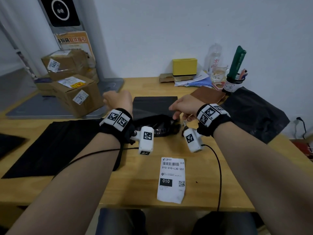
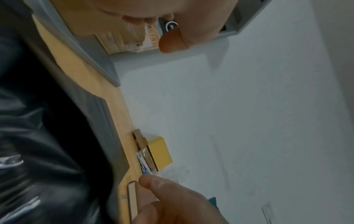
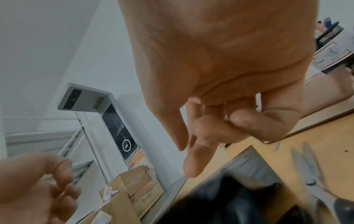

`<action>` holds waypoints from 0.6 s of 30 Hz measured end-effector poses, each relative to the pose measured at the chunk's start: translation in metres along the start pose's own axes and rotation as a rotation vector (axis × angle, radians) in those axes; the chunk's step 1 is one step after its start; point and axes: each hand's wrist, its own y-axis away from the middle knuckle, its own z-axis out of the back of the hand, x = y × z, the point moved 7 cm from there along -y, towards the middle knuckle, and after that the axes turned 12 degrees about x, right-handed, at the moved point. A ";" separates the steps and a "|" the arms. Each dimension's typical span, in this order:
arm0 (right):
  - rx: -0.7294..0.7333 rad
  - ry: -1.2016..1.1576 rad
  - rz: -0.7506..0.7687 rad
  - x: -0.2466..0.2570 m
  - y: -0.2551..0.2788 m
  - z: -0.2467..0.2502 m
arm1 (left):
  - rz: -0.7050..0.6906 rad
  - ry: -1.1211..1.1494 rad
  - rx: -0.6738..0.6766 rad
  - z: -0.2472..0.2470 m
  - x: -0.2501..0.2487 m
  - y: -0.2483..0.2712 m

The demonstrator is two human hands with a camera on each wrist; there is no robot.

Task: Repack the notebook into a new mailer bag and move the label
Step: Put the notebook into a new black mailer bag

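Note:
A black mailer bag (image 1: 153, 106) lies in the middle of the wooden table (image 1: 135, 175); its far part is flat and rectangular, its near end (image 1: 157, 127) is crumpled and glossy. My left hand (image 1: 116, 100) hovers at its left edge, fingers loosely curled, holding nothing. My right hand (image 1: 182, 108) hangs over its right edge, fingers relaxed and pointing down (image 3: 193, 163), also holding nothing. A white shipping label (image 1: 171, 180) lies loose on the table in front of me. A flat black mailer (image 1: 50, 146) lies to the left. A brown notebook (image 1: 208, 95) lies at the back right.
Cardboard parcels (image 1: 74, 92) stand on a grey scale platform (image 1: 50, 109) at the back left. Scissors (image 3: 314, 181) lie beside my right hand. Another black bag (image 1: 254, 112), a pen cup (image 1: 234, 83), a yellow box (image 1: 184, 67) and papers crowd the back right. Cables trail from my wrists.

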 end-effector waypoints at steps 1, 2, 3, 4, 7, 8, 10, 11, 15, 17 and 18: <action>-0.010 0.001 -0.005 -0.001 0.003 0.004 | -0.019 -0.017 0.048 -0.008 -0.002 0.000; -0.019 0.000 -0.012 -0.004 0.006 0.008 | -0.027 -0.036 0.110 -0.019 -0.006 0.005; -0.030 -0.003 -0.021 -0.006 0.009 0.013 | -0.022 -0.062 0.184 -0.033 -0.006 0.007; -0.042 -0.009 -0.032 -0.010 0.012 0.019 | -0.011 -0.109 0.255 -0.047 -0.006 0.010; -0.105 -0.036 -0.050 -0.024 0.017 0.041 | 0.031 -0.257 0.460 -0.087 0.002 0.014; -0.141 -0.055 -0.043 -0.028 0.017 0.051 | 0.057 -0.277 0.520 -0.101 0.006 0.014; -0.229 -0.097 -0.026 -0.038 0.018 0.073 | 0.123 -0.288 0.641 -0.127 0.016 0.013; -0.268 -0.114 -0.027 -0.043 0.018 0.083 | 0.143 -0.289 0.686 -0.141 0.020 0.011; -0.329 -0.177 -0.094 -0.069 0.008 0.115 | 0.173 -0.321 0.766 -0.190 0.033 0.004; -0.304 -0.207 -0.153 -0.084 0.001 0.122 | 0.190 -0.343 0.779 -0.211 0.041 -0.002; -0.282 -0.211 -0.180 -0.090 -0.004 0.123 | 0.199 -0.345 0.788 -0.222 0.046 -0.005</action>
